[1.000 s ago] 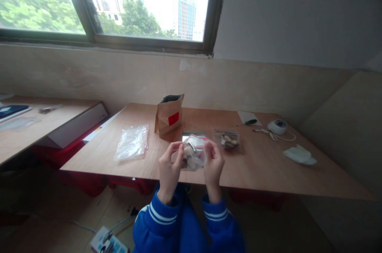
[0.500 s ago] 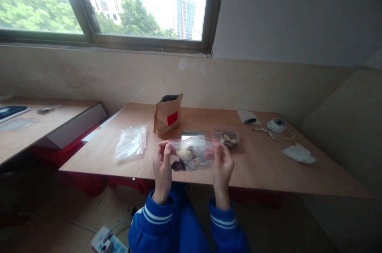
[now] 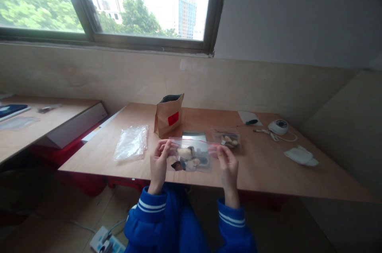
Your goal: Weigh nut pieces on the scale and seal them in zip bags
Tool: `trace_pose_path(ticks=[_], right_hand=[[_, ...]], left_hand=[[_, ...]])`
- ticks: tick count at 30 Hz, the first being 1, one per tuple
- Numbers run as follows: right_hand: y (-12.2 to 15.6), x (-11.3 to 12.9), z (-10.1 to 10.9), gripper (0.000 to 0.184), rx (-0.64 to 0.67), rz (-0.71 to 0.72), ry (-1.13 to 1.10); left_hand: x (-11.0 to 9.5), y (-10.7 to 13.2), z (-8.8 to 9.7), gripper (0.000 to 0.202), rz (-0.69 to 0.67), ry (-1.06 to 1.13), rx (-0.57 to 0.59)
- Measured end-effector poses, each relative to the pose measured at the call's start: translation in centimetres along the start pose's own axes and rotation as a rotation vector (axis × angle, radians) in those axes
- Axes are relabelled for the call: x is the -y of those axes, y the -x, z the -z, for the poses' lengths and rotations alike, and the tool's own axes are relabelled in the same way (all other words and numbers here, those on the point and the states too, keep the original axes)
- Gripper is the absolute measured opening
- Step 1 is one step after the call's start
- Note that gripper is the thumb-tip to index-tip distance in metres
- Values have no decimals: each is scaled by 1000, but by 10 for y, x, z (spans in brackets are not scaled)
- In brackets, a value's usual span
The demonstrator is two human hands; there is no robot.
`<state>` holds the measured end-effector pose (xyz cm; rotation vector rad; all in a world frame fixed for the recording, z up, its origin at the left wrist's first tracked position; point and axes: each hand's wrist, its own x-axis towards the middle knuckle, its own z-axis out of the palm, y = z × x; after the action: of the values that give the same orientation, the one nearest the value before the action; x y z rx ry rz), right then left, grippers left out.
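A clear zip bag (image 3: 205,167) with a red seal line is held up over the table's front edge. Inside it lie several pale and dark pieces (image 3: 185,153) that look like dried mushroom slices. My left hand (image 3: 159,163) pinches the bag's upper left corner, and my right hand (image 3: 229,167) pinches the upper right one. Behind the bag, partly hidden, sits a flat silver device (image 3: 193,136), perhaps a scale. Just right of that, another clear bag (image 3: 228,139) with similar pieces rests on the table.
An opened brown paper pouch (image 3: 167,115) with a red label stands at the back. Flat clear bags (image 3: 131,143) lie on the left. Toward the right are a screwdriver (image 3: 251,122) on white paper, a white dome camera (image 3: 277,127) with its cable and a crumpled white cloth (image 3: 301,155).
My hands have moved farther apart, the left one slightly left and the right one to the right. The bag's top edge is stretched wider between them.
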<state>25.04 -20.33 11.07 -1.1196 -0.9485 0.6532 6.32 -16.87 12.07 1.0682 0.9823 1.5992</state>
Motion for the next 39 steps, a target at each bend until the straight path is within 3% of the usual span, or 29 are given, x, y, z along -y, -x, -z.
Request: trace_pose_path(ticks=[6,11,18,25,29,39], right_hand=[[2,7,1,30,-39,100,134],[4,14,-7,28,-126,204,188],[4,17,-8,31,-145,158,153],[10,22,2,39,-85,50,224],[14,25,4,39,-117,42,237],[21,26,-8,27,-198,159,144]], left_hand=[[-9,1,3,29,10,-83,36],[-16,6,-1,27,-85,-157,-43],[-12,7,-8,29,-67,-133,-37],[-15,12,-3,28,-22,-111,44],[-18,15,-2,22,-27,-125,61],[-19,20,-3,22,-12,14,-78]])
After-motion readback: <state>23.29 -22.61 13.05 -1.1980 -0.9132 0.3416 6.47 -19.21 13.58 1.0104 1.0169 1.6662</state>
